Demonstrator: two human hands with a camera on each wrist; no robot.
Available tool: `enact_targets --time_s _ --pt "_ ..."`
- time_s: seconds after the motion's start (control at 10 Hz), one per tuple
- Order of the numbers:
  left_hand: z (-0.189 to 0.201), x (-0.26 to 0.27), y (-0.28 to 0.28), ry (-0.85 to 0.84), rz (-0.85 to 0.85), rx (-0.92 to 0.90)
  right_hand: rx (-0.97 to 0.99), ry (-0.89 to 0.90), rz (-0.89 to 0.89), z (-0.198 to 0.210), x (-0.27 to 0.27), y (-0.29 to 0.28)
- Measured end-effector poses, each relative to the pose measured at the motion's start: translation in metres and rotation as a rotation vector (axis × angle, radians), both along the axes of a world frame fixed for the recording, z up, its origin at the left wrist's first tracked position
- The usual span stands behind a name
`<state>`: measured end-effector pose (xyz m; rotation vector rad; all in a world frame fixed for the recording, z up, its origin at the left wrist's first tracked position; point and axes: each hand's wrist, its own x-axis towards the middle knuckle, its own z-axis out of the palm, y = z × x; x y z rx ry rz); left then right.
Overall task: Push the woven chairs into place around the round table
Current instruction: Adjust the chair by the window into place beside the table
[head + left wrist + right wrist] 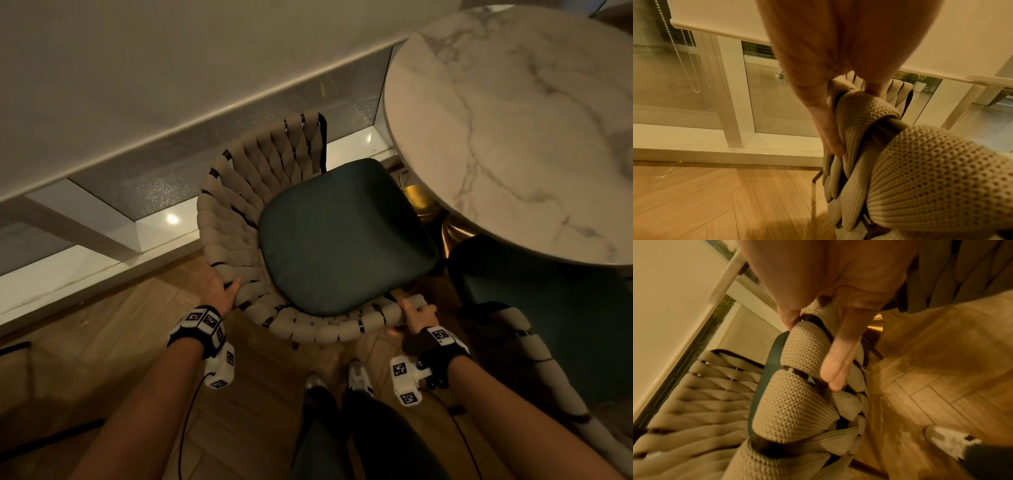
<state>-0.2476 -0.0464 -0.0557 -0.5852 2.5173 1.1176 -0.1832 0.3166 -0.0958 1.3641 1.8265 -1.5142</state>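
A woven chair [239,219] with beige straps and a dark green seat cushion [342,236] stands in front of me, its seat front toward the round marble table [513,130] at the upper right. My left hand [224,291] grips the left side of the curved back rim, thumb inside and fingers outside. My right hand [416,313] grips the rim's right end. In the left wrist view the left hand [828,113] lies along the knitted straps [920,170]. In the right wrist view the right hand [840,361] wraps the padded rim [797,394].
A second woven chair [534,346] stands at the right, its dark seat under the table edge. The table's gold base [424,202] shows past the cushion. A window with a white frame [102,226] and roller blind runs along the left. My shoes [356,377] are on the herringbone wood floor.
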Motion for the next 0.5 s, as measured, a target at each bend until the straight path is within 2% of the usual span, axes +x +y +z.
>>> enact_targets --time_s 0.1,0.2,0.3,0.4,0.5 --pt "0.001 0.002 -0.001 -0.016 -0.032 -0.082 0.241 -0.005 0.079 0.003 0.001 0.0" --pt "0.005 0.007 -0.001 -0.063 -0.109 -0.209 0.503 0.06 0.413 0.012 -0.003 -0.007" --pt "0.016 0.018 0.001 -0.08 -0.183 -0.264 0.591 0.197 0.715 0.036 -0.015 -0.017" --pt "0.017 0.032 -0.011 -0.027 -0.233 -0.248 0.477 0.292 0.959 0.073 -0.034 -0.028" --pt "0.002 0.082 -0.009 -0.076 -0.266 -0.281 0.3 0.415 1.173 0.145 -0.069 -0.033"
